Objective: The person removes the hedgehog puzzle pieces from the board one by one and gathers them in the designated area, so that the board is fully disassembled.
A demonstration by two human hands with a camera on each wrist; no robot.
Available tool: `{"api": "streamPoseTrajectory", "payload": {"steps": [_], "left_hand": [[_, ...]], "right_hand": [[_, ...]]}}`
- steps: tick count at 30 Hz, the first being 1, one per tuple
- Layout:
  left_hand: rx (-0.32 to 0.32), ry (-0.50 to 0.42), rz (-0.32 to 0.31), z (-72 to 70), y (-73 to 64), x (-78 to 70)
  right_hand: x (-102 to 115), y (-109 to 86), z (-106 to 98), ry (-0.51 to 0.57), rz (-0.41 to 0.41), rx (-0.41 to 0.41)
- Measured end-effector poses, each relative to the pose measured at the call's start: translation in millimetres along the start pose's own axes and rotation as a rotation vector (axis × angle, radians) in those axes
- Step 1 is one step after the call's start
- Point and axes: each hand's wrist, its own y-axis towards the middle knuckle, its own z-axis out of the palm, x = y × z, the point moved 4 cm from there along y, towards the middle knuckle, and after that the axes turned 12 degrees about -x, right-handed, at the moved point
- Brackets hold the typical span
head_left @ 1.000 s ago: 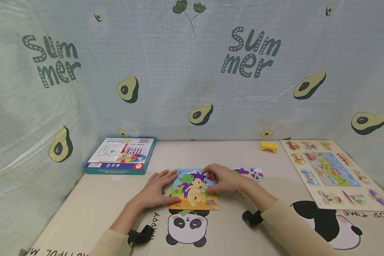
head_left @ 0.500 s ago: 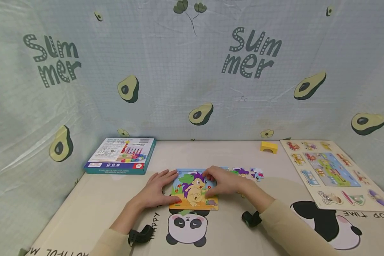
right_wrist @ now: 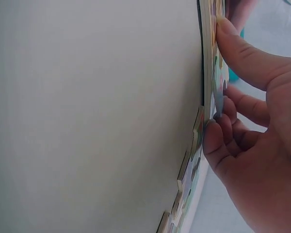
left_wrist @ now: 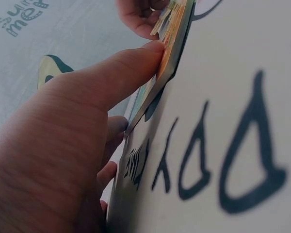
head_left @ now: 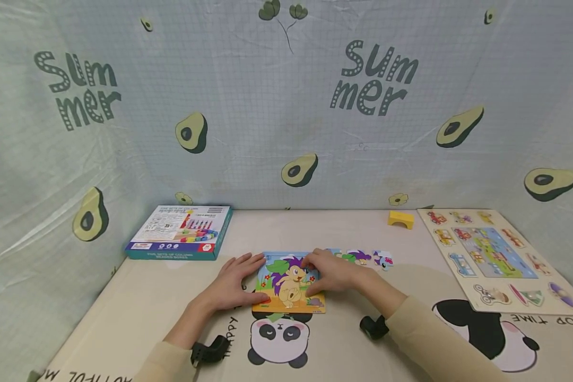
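Note:
A jigsaw puzzle board (head_left: 278, 305) with a purple-spined hedgehog picture lies on the table between both hands. My left hand (head_left: 231, 284) rests at its left side, with the thumb laid on the lower left corner and the other fingers stretched along the edge. Over the right part of the board, my right hand (head_left: 335, 271) pinches a puzzle piece (right_wrist: 219, 80) between thumb and fingers. The piece is tilted against the board in the right wrist view, and the hand hides most of it in the head view.
Several loose puzzle pieces (head_left: 360, 257) lie right of the board, partly behind the right hand. A boxed toy set (head_left: 179, 233) sits at the back left. A yellow arch block (head_left: 401, 219) stands at the back right, near a large wooden picture board (head_left: 463, 289).
My right hand has shifted slightly left over the board, and its thumb has come closer to the fingers. More loose pieces show behind it. The left hand keeps its place.

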Motion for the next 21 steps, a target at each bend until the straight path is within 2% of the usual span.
{"api": "streamPoseTrajectory", "payload": {"steps": [10, 21], "left_hand": [[0.004, 0.002, 0.006, 0.4, 0.5, 0.3], [0.008, -0.003, 0.001, 0.8, 0.3, 1.4]], "right_hand": [[1.7, -1.9, -1.9, 0.026, -0.012, -0.013], [2.1, -3.0, -4.7, 0.133, 0.015, -0.034]]}}
